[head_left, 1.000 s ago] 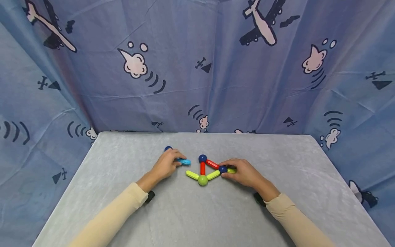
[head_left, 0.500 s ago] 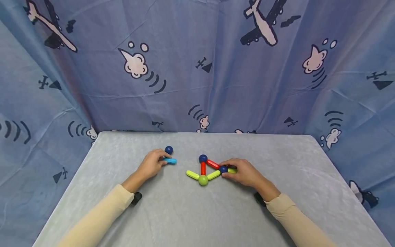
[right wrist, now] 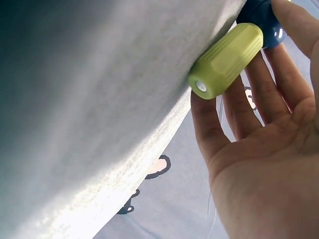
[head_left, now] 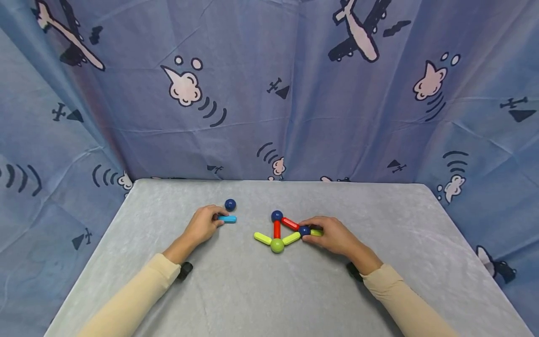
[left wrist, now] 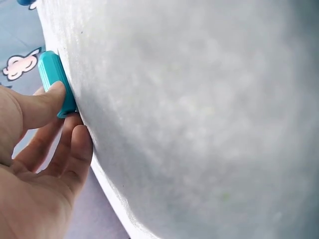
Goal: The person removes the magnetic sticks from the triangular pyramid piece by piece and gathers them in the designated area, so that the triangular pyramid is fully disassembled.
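My left hand (head_left: 201,227) pinches a light blue magnetic rod (head_left: 228,219) by one end, thumb on its side in the left wrist view. A loose dark blue ball (head_left: 230,204) lies just behind that rod. At the table's middle, a red rod (head_left: 276,230), a second red rod (head_left: 290,223) and a yellow-green rod (head_left: 291,238) join balls into a triangle. My right hand (head_left: 330,235) holds the triangle's right dark blue ball (head_left: 304,230) between thumb and fingers. From this ball another yellow-green rod (right wrist: 227,62) sticks out under the hand, its far end free.
A green ball (head_left: 277,245) forms the triangle's front corner, and a yellow-green rod (head_left: 263,238) points left from it. Another dark blue ball (head_left: 276,216) is the back corner. The grey table (head_left: 269,299) meets a patterned blue curtain (head_left: 236,93) at its back edge.
My left hand has moved left with the light blue rod, away from the triangle, and the loose blue ball is now uncovered. The right hand and the triangle stay in place.
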`<state>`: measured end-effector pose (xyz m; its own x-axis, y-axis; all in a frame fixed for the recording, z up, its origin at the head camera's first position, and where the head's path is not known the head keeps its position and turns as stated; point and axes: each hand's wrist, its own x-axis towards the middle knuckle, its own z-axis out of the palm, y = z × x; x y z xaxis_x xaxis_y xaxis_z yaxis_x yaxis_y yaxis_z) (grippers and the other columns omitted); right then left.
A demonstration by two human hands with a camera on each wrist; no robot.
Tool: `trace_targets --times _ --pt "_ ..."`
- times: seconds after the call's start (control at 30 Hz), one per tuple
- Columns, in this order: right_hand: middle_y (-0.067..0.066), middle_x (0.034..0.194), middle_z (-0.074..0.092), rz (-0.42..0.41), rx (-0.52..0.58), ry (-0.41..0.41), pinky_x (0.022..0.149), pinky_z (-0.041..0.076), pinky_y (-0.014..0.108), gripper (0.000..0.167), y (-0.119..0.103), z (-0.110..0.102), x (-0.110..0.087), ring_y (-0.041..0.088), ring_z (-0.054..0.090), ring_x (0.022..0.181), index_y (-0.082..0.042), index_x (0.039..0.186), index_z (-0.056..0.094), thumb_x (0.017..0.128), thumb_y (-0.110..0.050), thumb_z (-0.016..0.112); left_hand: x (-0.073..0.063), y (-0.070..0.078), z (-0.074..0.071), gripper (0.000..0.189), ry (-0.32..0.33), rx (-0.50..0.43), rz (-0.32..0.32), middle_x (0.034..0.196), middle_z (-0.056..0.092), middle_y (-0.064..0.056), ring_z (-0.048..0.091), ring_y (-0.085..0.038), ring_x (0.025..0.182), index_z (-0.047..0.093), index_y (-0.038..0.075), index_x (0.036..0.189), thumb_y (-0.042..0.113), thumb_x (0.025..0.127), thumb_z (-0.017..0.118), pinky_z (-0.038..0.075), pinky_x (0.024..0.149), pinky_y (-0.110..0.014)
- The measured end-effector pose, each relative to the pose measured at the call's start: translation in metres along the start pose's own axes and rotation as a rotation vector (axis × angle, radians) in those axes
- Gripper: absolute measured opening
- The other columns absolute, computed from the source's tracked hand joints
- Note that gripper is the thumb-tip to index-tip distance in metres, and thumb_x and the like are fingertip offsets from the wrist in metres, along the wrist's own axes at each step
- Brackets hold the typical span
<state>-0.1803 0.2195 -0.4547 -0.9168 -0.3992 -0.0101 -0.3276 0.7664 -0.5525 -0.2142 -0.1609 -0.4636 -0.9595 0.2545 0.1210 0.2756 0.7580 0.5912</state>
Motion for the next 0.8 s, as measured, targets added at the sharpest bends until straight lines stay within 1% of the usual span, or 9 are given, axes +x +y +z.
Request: trace_targets --times 0.27,0.37,0.47,0.6,0.8 --pt "0.0 0.121 0.071 0.001 0.0 0.002 0.098 0.052 0.046 0.039 0.0014 0.0003 -0.0011 0.02 0.065 0.111 -0.024 0.122 0.071 0.085 -0.033 0.079 -0.0011 -0.0017 0.0025 0.023 0.027 -0.003 0.032 0.09 0.067 -0.005 0.056 -0.015 0.078 0.076 0.009 0.104 0.001 0.083 0.077 0.048 0.073 -0.032" --pt "0.001 0.121 0.071 -0.01 -0.007 0.007 0.097 0.052 0.047 0.039 0.0024 0.0009 -0.0005 0.021 0.065 0.111 -0.023 0.123 0.071 0.085 -0.033 0.079 -0.0016 -0.0025 0.0023 0.022 0.032 0.001 0.037 0.089 0.066 -0.005 0.056 -0.015 0.078 0.076 0.009 0.103 0.001 0.082 0.077 0.047 0.073 -0.032" --pt "0.002 0.121 0.071 -0.02 -0.017 0.01 0.097 0.052 0.048 0.039 0.003 0.001 -0.0004 0.023 0.065 0.112 -0.023 0.123 0.071 0.086 -0.033 0.078 -0.002 -0.002 0.002 0.022 0.027 0.003 0.038 0.089 0.066 -0.005 0.056 -0.015 0.078 0.076 0.009 0.104 0.001 0.083 0.077 0.047 0.073 -0.032" --pt "0.002 0.121 0.071 -0.014 -0.017 0.009 0.097 0.052 0.048 0.039 0.0035 0.0011 -0.0005 0.023 0.065 0.112 -0.023 0.123 0.071 0.086 -0.033 0.078 -0.0022 -0.0001 0.0011 0.022 0.012 0.002 0.029 0.089 0.066 -0.005 0.055 -0.016 0.078 0.076 0.009 0.105 0.002 0.085 0.076 0.047 0.073 -0.032" --pt "0.001 0.12 0.071 -0.002 0.005 0.016 0.097 0.052 0.047 0.039 0.0027 0.0031 -0.0004 0.021 0.065 0.111 -0.024 0.122 0.071 0.084 -0.031 0.08 -0.0029 -0.0004 -0.0001 0.022 0.001 -0.006 0.02 0.09 0.066 -0.007 0.055 -0.017 0.079 0.075 0.009 0.106 0.002 0.086 0.075 0.047 0.073 -0.033"
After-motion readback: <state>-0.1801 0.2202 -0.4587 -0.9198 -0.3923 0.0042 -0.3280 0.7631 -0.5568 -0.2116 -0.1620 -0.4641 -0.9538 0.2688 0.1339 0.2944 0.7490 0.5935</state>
